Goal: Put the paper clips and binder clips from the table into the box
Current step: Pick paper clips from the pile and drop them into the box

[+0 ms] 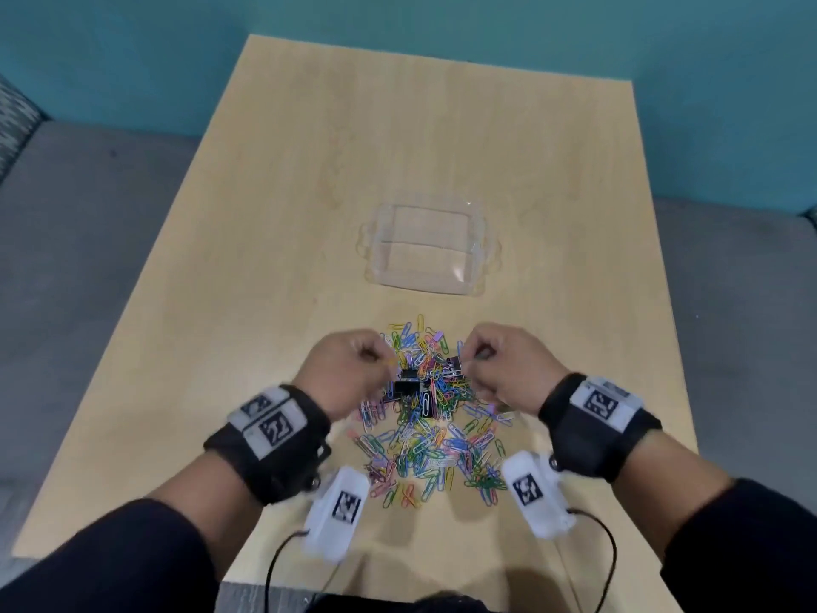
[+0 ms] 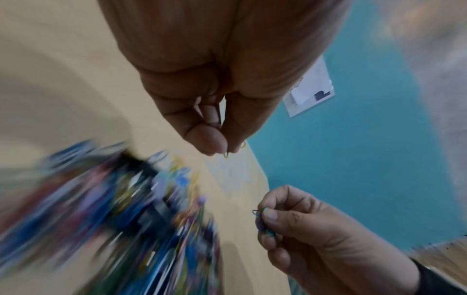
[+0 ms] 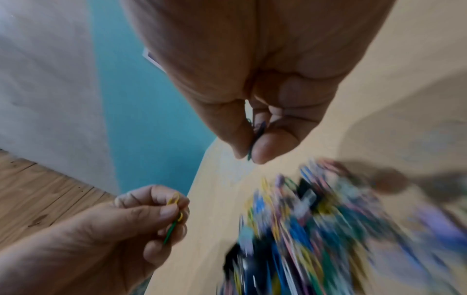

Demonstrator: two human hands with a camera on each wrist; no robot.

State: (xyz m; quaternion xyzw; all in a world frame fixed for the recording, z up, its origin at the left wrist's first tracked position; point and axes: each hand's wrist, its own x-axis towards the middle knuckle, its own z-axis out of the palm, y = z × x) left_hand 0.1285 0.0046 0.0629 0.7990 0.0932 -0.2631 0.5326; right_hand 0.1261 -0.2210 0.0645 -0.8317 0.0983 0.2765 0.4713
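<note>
A heap of coloured paper clips [image 1: 426, 429] lies on the wooden table [image 1: 283, 241], with black binder clips [image 1: 406, 388] in its upper middle. My left hand [image 1: 381, 357] hovers over the heap's left side and pinches paper clips [image 2: 226, 154], yellow and green ones [image 3: 174, 214], between thumb and finger. My right hand [image 1: 467, 353] hovers over the right side and pinches green and blue paper clips [image 3: 254, 143], also seen as a small bunch of clips [image 2: 262, 220]. A clear plastic box [image 1: 479, 254] stands beyond the heap, with nothing visible in it.
The table's front edge is close to my body, and thin black cables [image 1: 274, 568] hang from the wrist cameras there. Grey floor [image 1: 88, 223] flanks the table, and a teal wall [image 1: 663, 46] stands behind it. Both wrist views show the heap blurred.
</note>
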